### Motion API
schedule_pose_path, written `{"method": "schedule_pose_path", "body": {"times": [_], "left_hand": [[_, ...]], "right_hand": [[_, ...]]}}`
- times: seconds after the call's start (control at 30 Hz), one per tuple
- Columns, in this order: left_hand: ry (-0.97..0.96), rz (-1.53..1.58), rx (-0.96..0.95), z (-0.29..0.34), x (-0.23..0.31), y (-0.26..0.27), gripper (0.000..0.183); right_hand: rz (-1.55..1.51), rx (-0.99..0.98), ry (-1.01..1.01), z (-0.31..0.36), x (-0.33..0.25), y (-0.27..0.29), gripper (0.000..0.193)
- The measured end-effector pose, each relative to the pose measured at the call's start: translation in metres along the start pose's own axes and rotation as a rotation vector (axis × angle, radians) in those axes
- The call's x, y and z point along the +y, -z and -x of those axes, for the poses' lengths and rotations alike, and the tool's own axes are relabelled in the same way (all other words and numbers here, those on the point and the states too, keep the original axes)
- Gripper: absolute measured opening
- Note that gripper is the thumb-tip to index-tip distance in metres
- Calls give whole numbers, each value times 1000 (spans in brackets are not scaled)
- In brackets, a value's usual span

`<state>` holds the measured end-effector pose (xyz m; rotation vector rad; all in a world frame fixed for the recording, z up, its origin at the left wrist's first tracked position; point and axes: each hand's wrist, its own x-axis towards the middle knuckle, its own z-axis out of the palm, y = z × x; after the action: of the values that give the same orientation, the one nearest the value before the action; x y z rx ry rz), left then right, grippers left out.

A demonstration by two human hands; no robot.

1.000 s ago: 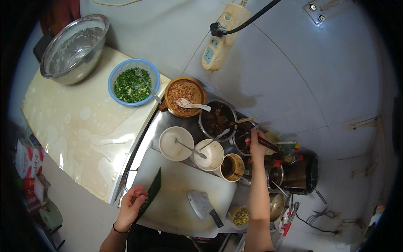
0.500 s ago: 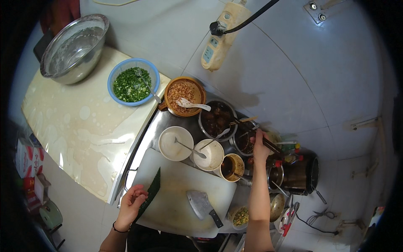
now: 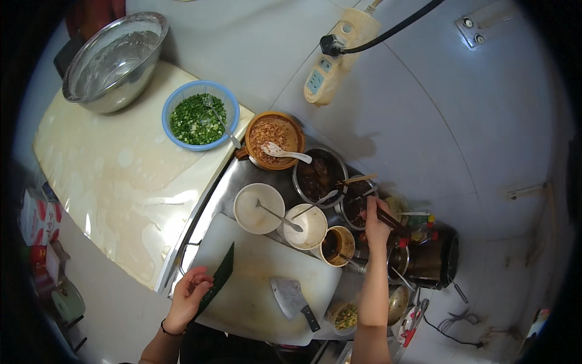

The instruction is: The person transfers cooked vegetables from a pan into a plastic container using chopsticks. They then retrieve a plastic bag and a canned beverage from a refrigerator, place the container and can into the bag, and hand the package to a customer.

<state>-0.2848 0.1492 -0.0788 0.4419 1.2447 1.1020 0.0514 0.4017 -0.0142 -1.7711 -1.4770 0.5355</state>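
Observation:
My left hand (image 3: pixel 189 298) is curled round a thin, dark green, speckled piece (image 3: pixel 219 274) that tapers to a point; I cannot tell its kind. It stands at the left edge of the white cutting board (image 3: pixel 248 297). On the board's right part lies a cleaver (image 3: pixel 289 295) with a black handle. My right hand (image 3: pixel 377 225) is closed on dark brown chopsticks (image 3: pixel 393 222), over a metal pot of dark food (image 3: pixel 353 213). Their tips are mostly hidden by the hand and pot. Beside that pot stands a bigger pot of dark brown food (image 3: pixel 318 176).
Along the board's far edge stand white tubs with spoons (image 3: pixel 259 208) and a tub of dark sauce (image 3: pixel 337 245). Farther back are a brown pot of chopped topping (image 3: pixel 274 134), a blue basket of chopped scallions (image 3: pixel 199 116) and a steel bowl (image 3: pixel 115 64). A power strip (image 3: pixel 339 57) hangs on the wall.
My right hand has lowered slightly toward me and turned, its chopsticks now angled away from the big pot. My left hand has stayed at the green piece. The whole view has shifted slightly.

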Motion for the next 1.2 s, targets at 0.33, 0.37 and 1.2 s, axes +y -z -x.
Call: {"method": "schedule_pose_path", "body": {"times": [0.33, 0.37, 1.2], "left_hand": [[5, -16, -13, -1, 5, 2, 31], [2, -15, -13, -1, 5, 3, 31], [-2, 47, -3, -5, 5, 8, 33]], "right_hand": [[-86, 7, -55, -4, 12, -1, 25], [-88, 42, -80, -5, 9, -1, 23], [-222, -37, -12, -14, 20, -14, 23]]}}
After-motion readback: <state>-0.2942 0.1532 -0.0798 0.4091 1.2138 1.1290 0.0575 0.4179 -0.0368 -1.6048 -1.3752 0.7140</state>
